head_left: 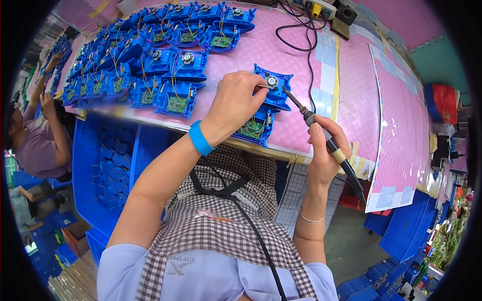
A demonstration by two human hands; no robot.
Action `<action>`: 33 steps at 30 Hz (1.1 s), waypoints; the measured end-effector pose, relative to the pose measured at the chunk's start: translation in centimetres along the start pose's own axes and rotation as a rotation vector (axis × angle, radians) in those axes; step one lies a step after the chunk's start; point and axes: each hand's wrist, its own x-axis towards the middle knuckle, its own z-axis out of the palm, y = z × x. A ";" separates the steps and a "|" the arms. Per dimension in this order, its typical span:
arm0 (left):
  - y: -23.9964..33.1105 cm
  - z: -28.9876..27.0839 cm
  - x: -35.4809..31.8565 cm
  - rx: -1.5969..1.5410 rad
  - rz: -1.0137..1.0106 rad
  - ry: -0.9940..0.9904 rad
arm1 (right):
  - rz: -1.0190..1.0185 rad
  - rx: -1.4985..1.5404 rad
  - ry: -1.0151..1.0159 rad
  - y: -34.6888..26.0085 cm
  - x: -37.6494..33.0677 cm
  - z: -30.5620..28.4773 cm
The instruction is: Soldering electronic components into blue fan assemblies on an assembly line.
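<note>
My right hand [325, 145] grips a soldering iron [332, 145] with a grey and black handle. Its tip points down-left at a round silver speaker [271, 82], set in an open blue plastic housing [284, 80]. On the left of that speaker, my left hand [236, 103] is closed in a pinch on a thin pale wire [262, 86] whose end reaches the speaker. Joined by wires and nearer the table edge lies the other blue half, holding a green circuit board [251, 129], partly hidden by my left wrist.
Rows of similar opened blue housings [188, 58] fill the table's left side. A power strip [321, 9] with black cables and a soldering iron stand [341, 25] are at the back. Below the left table edge stands a blue bin [100, 200] of blue parts. Another person [42, 135] works at far left.
</note>
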 end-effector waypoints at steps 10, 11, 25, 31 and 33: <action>0.0 0.2 -0.2 -0.013 0.002 -0.006 | -0.003 0.113 0.159 0.1 -0.7 -0.5; 0.0 0.3 -0.2 -0.015 0.007 -0.002 | -0.014 0.141 0.199 0.0 -0.6 -0.3; 4.8 -2.2 -1.2 0.202 -0.049 -0.442 | -0.028 0.413 0.443 0.5 0.2 -0.8; 4.6 0.9 -1.4 0.485 0.146 -0.414 | -0.082 0.462 0.295 -1.3 1.1 1.3; 4.5 -0.9 -1.6 0.364 0.153 -0.269 | -0.106 0.468 0.295 -1.5 1.3 1.3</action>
